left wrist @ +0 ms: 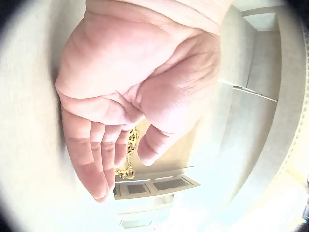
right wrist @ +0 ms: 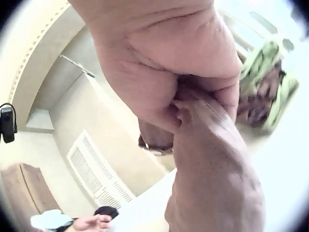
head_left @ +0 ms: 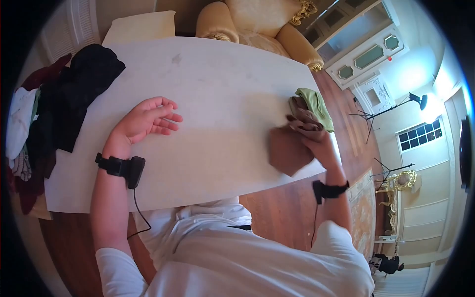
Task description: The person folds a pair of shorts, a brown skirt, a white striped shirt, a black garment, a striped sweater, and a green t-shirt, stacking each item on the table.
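Observation:
My right hand (head_left: 322, 147) grips a bunched part of a brown cloth garment (head_left: 289, 151) at the table's right side. The cloth hangs below the fingers, blurred at its lower part. In the right wrist view the fingers curl tightly round the brown fabric (right wrist: 212, 164), hiding the gripped part. Just beyond lies a green garment (head_left: 317, 106) with darker brown cloth against it, near the right edge. Over the left half of the table, my left hand (head_left: 148, 119) holds nothing. Its fingers are loosely bent and the palm (left wrist: 125, 58) shows in the left wrist view.
The white table (head_left: 208, 99) spans the front. A heap of black, dark red and white clothes (head_left: 74, 89) covers its left end. Behind stands a gold armchair (head_left: 260, 24). To the right are a lamp stand (head_left: 391, 105) and a far-off person (head_left: 388, 264).

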`<state>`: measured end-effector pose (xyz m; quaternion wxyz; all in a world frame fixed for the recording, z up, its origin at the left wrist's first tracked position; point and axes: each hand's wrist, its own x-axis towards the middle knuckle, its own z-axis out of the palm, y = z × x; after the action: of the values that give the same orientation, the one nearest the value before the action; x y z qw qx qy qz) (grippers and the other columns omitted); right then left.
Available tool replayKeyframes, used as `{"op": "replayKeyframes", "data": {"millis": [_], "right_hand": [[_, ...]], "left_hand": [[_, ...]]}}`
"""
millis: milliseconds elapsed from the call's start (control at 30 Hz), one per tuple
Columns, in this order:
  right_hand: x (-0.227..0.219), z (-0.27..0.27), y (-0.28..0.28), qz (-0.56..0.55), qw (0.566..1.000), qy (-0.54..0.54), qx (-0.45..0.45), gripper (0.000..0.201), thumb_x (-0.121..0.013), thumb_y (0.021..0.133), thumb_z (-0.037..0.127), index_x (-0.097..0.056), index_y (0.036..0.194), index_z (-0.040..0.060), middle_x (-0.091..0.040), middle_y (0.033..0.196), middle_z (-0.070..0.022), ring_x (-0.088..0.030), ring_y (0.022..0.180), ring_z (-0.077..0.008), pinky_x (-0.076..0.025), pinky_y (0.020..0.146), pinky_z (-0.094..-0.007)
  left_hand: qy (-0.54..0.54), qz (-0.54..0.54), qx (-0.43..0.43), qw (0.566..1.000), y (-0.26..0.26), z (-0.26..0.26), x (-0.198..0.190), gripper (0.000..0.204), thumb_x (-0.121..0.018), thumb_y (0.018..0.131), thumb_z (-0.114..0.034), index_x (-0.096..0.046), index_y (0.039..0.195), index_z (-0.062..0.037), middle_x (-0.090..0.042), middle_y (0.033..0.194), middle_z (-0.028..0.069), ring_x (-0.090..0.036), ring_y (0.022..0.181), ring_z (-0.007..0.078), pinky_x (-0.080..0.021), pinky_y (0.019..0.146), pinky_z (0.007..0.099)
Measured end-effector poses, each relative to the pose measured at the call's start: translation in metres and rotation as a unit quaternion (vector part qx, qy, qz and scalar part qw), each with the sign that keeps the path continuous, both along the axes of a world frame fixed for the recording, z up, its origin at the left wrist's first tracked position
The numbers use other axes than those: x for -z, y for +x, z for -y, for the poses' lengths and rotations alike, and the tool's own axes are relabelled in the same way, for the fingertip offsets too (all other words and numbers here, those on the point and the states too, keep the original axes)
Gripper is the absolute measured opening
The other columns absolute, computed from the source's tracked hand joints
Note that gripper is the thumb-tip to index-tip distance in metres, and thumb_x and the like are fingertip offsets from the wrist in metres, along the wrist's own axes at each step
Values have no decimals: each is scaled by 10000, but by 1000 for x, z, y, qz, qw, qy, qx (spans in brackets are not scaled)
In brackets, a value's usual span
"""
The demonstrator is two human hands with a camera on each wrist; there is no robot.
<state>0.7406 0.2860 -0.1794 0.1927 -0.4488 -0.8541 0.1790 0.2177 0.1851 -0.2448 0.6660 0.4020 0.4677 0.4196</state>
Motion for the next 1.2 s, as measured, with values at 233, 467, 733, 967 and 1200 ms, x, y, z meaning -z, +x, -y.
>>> {"op": "replayKeyframes", "data": {"millis": [233,467,733,967,1200], "right_hand": [[-132,66,68,144,913,200,326,440,-680,880,135,-685,1318,89,-750,1089,-218,-725,1046,-414,-570,883,-469],[-95,31,-34,-109,994,-31,9,416,-739,912,3,-661,1320,0,-743,1184,-84,-661,1100,-156,-520,996,-322],[-27,7,-177,-385,883,-228,-142,404,-735,912,-8,-668,1310,-16,-690,1270,-43,-602,1199,-147,-480,1039,-322],[13,-7,-256,-412,878,-177,-168,363,-706,921,31,-729,1279,-21,-633,1380,-102,-524,1349,-224,-400,1145,-369],[14,-2,-262,-486,834,-238,-110,502,-704,952,29,-561,1430,-31,-626,1380,-100,-573,1278,-187,-483,1077,-344]], "left_hand": [[6,7,13,1000,6,-1,-8,301,-604,1072,-326,-594,1271,-100,-716,1194,117,-726,989,183,-583,874,318],[17,4,-6,1000,8,0,-10,296,-602,1074,-312,-592,1278,-97,-715,1190,116,-716,1020,188,-581,884,330],[43,105,54,992,4,2,1,574,-693,1013,-421,-519,1429,-66,-649,1321,121,-631,1217,225,-507,1052,367],[169,53,9,984,15,-1,10,672,-782,923,-167,-451,1486,-11,-646,1298,150,-637,1198,226,-522,1041,385],[121,59,-30,990,7,-12,14,623,-772,907,-82,-486,1450,30,-692,1188,145,-677,1097,209,-562,953,330]]}}
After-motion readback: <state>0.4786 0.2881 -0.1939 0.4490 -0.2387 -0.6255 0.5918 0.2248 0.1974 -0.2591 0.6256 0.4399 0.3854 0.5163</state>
